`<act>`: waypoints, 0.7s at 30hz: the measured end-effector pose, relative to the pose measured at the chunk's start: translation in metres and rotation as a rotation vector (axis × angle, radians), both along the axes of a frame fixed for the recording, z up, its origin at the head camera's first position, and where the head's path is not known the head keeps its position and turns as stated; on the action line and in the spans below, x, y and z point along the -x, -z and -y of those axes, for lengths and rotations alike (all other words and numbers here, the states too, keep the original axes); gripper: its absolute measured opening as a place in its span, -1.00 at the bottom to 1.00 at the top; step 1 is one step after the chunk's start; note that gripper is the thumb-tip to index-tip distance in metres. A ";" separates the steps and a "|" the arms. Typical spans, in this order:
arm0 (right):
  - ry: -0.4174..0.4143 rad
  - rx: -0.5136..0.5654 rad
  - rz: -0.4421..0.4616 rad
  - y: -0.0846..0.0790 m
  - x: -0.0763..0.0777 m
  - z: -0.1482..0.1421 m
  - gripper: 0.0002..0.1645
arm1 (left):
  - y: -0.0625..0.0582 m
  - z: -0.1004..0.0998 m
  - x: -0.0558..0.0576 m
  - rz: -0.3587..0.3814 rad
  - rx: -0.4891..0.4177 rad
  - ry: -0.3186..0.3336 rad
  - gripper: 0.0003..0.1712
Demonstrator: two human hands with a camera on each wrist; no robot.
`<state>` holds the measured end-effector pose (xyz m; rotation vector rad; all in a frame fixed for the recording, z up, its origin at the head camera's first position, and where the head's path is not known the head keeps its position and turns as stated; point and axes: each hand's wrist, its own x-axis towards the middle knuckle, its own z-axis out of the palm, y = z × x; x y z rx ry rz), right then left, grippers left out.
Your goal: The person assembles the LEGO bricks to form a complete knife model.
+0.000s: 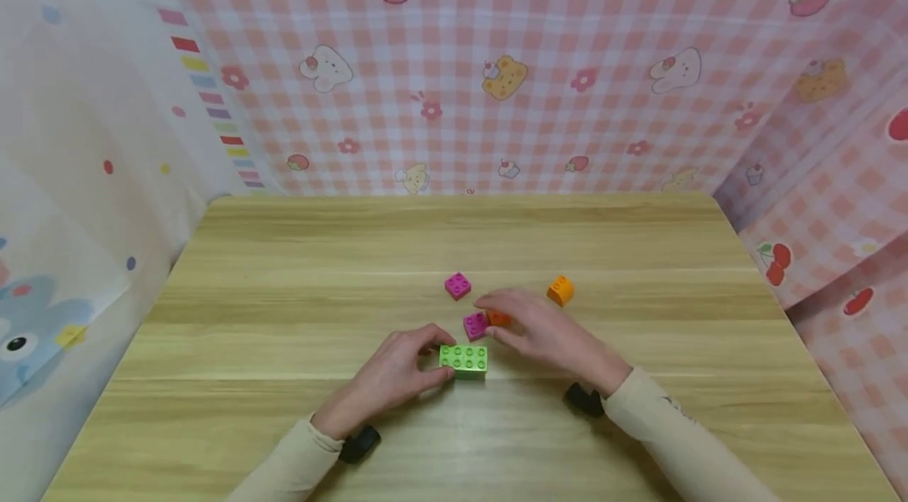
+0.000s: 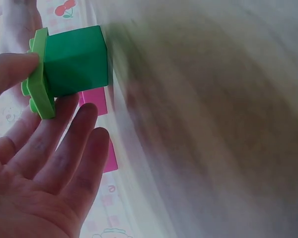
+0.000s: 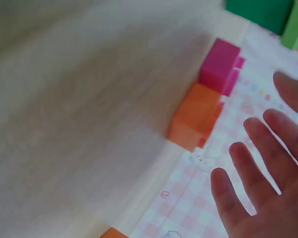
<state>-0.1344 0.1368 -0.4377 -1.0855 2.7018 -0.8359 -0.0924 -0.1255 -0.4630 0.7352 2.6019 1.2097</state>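
Note:
My left hand (image 1: pixel 397 368) pinches the left end of a toy building block, a light green studded plate (image 1: pixel 464 358) on top of a dark green block (image 2: pixel 77 62). Its thumb lies on the near side and the fingers reach round the far side. My right hand (image 1: pixel 546 330) hovers with parted fingers over an orange brick (image 1: pixel 500 318) and a pink brick (image 1: pixel 474 326), partly covering the orange one. In the right wrist view those two bricks sit side by side, and the fingers (image 3: pixel 260 141) are apart from them.
A second pink brick (image 1: pixel 457 286) lies farther back on the wooden table (image 1: pixel 284 313). To the right of it is a yellow-orange brick with a rounded side (image 1: pixel 560 291). A checked, patterned cloth (image 1: pixel 454 92) hangs behind the table's far edge.

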 end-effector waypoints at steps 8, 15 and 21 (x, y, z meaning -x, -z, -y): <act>-0.108 -0.111 0.015 0.007 0.028 0.007 -0.39 | 0.001 0.002 -0.001 -0.005 -0.016 0.012 -0.64; -0.142 -0.177 -0.003 0.009 0.035 0.011 -0.50 | 0.002 0.002 -0.001 0.011 -0.025 0.015 -0.63; -0.083 -0.128 0.040 0.008 0.031 0.008 -0.55 | 0.001 0.002 0.000 0.022 -0.030 -0.002 -0.64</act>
